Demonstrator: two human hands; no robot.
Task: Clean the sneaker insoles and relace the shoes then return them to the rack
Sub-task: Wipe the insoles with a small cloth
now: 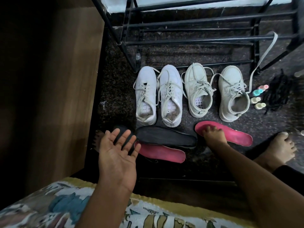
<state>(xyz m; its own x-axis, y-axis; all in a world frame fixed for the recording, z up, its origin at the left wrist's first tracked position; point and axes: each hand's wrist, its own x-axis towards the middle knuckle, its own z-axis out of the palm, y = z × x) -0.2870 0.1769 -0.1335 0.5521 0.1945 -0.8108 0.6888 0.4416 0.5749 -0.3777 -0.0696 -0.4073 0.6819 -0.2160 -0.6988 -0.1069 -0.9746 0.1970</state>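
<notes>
Far left: brown wooden panel (49, 96), upright along the dark speckled carpet (115, 89). Near edge: floral patterned fabric (49, 204) under our forearms.

Our left hand (118, 152) is palm up, fingers straight and spread, holding nothing. It hovers over the end of a black foam insole (122, 128) and the left tip of a pink foam insole (162, 153).

A second black foam insole (166, 137) lies flat just beyond that pink one, overlapping its far edge.

Far of those, four sneakers stand in a row, toes toward the black metal shoe rack (197, 40). On the left is a white laced pair (146, 96) (171, 96), on the right a grey-white laced pair (197, 91) (233, 94). No insole visible in the white pair or the left grey-white one; can't tell for the rightmost.

Our right hand (212, 134) is down on the left end of a second pink foam insole (233, 134), which lies flat near the grey-white pair. Fingers bent, tips on it; grip or just press, we can't tell.

A flat grey lace (263, 55) runs from the rightmost sneaker up over a rack bar.

Right of the sneakers: small pastel bottles (258, 97), then a heap of black laces (276, 92). Near right: a bare foot (279, 150) on the carpet.
</notes>
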